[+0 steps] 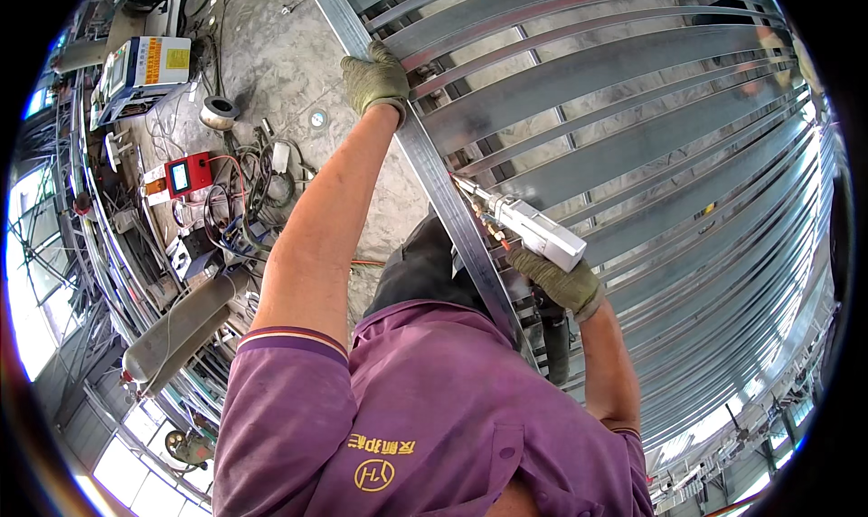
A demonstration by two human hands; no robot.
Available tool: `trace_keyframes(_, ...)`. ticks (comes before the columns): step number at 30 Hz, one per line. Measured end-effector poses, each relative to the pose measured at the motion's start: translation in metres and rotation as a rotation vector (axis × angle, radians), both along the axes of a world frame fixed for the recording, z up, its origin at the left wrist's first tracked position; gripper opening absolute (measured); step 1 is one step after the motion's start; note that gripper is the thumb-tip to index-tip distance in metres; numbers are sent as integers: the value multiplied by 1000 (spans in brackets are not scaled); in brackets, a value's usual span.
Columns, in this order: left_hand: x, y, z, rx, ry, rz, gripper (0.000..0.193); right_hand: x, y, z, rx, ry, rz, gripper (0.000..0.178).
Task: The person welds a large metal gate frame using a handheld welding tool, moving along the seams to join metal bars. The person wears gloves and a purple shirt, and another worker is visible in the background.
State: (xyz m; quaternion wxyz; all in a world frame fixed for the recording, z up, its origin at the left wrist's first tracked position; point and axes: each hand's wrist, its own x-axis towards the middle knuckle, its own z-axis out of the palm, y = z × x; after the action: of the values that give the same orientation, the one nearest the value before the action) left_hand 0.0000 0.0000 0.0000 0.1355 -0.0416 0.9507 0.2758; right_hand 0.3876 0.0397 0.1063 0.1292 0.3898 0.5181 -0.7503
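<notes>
My left hand [376,81], in an olive-green knit glove, is closed on the long metal side rail [434,160] of a slatted steel frame. In my right hand [562,284], gloved the same way, is a welding gun [540,231] with a white boxy body and a slim metal nozzle. The nozzle tip points at the rail's inner edge, where a slat meets it; whether it touches, I cannot tell. Flat grey metal slats [624,128] run from the rail off to the right. My right glove covers most of the gun's handle.
A red box with a small screen [188,175] sits left among tangled cables [262,178]. Behind it stands a white and blue machine [149,70]. A ring-shaped metal part [218,112] rests on the concrete floor [271,56]. Grey cylinders [185,327] lie at lower left.
</notes>
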Motion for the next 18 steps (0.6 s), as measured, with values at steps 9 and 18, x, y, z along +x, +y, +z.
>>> trace_keyframes(9,7,10,-7,35,-5,1,81,15,-1,-24,201,197,7,48)
trace_keyframes(18,7,9,-6,44,13,10,73,10,5,-12,113,123,43,49)
